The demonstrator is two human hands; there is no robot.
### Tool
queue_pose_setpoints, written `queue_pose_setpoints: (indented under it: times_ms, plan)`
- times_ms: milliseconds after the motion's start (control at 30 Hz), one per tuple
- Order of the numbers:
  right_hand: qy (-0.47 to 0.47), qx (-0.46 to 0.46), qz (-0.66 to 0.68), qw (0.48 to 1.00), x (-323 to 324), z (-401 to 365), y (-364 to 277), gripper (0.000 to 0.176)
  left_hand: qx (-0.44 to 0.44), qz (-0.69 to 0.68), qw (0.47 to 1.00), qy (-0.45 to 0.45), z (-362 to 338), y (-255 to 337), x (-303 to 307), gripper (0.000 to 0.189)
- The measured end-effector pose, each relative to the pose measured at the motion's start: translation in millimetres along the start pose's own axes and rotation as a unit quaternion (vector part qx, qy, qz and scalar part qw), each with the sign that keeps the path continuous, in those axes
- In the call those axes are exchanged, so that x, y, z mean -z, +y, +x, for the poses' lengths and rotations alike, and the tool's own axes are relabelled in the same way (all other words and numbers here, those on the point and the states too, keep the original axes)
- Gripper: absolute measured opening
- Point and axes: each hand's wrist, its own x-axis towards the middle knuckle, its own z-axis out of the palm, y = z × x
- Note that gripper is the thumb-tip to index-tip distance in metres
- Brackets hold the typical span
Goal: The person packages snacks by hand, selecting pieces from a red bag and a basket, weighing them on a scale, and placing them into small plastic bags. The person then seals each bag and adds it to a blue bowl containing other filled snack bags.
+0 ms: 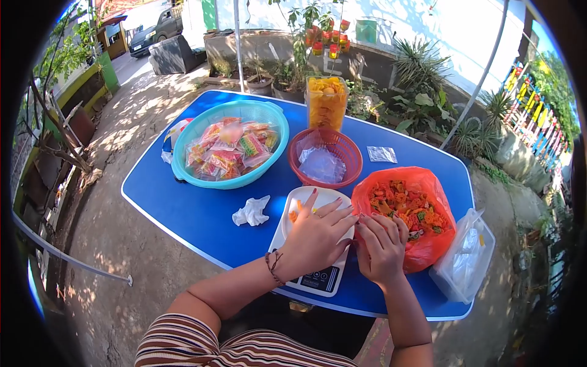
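Observation:
My left hand [319, 231] is over the white kitchen scale [330, 282], its fingers spread apart. Some orange snack pieces [293, 216] show on the scale's plate beside my fingers. Close against its fingertips is my right hand [382, 248], fingers bent and drawn together at the left edge of the red plastic bag [422, 260]. Whatever the right fingers may hold is hidden. Orange and green crunchy snack pieces [406, 205] fill the open bag. Behind the scale stands a red basket [353, 147] with clear plastic packets [321, 165] in it.
A turquoise basin [183, 168] holds several filled snack packets [229, 147]. A tall clear container [327, 104] of yellow-orange chips stands at the back. Crumpled tissue [251, 211], a flat clear packet [382, 154] and a clear plastic bag [466, 257] lie on the blue table [202, 223].

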Motion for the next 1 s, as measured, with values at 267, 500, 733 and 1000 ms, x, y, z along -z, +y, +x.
queue_pose_setpoints:
  times_ms: [267, 500, 733, 1000]
  plan:
    - [0.082, -0.152, -0.012, 0.985, 19, -14, 74, 0.022, -0.12, -0.007, 0.99, -0.073, 82, 13, -34, 0.056]
    - [0.015, -0.378, -0.081, 0.922, 15, -36, 113, 0.018, -0.154, -0.136, 0.951, -0.232, 141, 19, -96, 0.052]
    - [-0.036, -0.455, -0.033, 0.889, 12, -36, 115, 0.032, -0.178, -0.07, 0.958, -0.213, 151, 26, -127, 0.046]
    - [-0.078, -0.404, -0.108, 0.905, 2, -36, 106, 0.038, -0.116, 0.134, 0.963, -0.202, 179, -10, -119, 0.028]
